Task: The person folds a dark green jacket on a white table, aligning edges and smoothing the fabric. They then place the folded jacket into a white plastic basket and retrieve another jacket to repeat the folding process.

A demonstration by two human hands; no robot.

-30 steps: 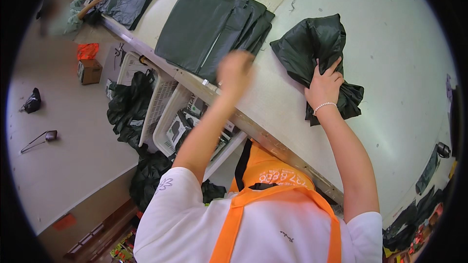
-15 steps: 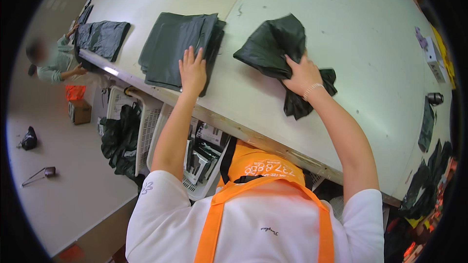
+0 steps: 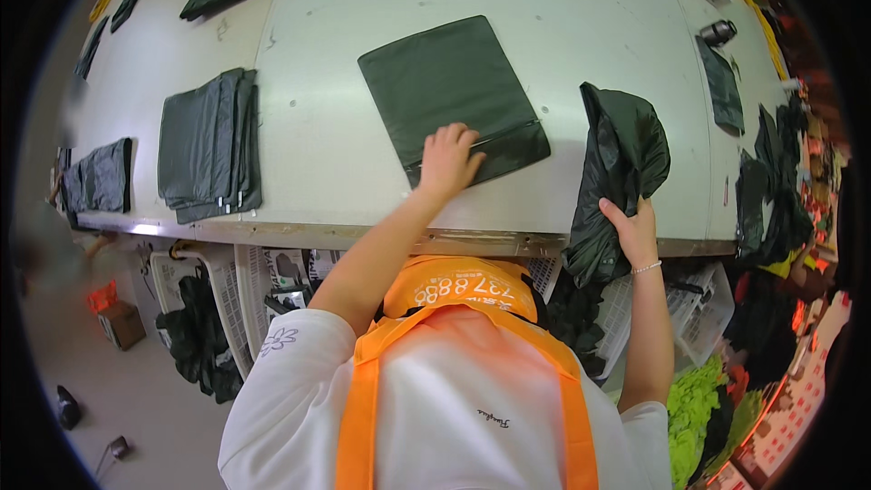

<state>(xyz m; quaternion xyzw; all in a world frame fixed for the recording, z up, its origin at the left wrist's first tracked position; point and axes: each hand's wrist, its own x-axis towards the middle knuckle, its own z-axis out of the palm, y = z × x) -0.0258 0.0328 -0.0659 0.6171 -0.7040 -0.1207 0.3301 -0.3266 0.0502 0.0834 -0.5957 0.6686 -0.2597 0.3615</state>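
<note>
Resting left hand [image 3: 446, 161] palm-down on near end of flat dark green piece [image 3: 440, 82], out on bare bench [image 3: 313, 118]. Leaving that grip open — fingers slightly spread, thumb out to the right, touching surface beside pale strip [image 3: 501, 135], not clasping anything visibly.

Clasping dark green bundle [image 3: 628, 150] in right hand [image 3: 637, 231], over near edge of bench. Wrapping that grip around gathered material, showing thumb in front; not seeing all fingers, so not telling how tightly.

Judging key relation as flat piece versus left grip: extending mostly ahead, away from body, starting right under fingers. Looking near square, so not calling a long axis; sitting askew, leaning from far left to near right. Spotting strip crossing near end, rising to the right.

Counting left hand as nearer by far — touching, versus right hand sitting apart with bundle, bare bench showing between. Stretching roughly front to back along bundle's long axis, overlapping bench edge at lower end; not telling whether touching bench. Noting folded dark green stack [image 3: 204, 145] well apart, left of flat piece.
</note>
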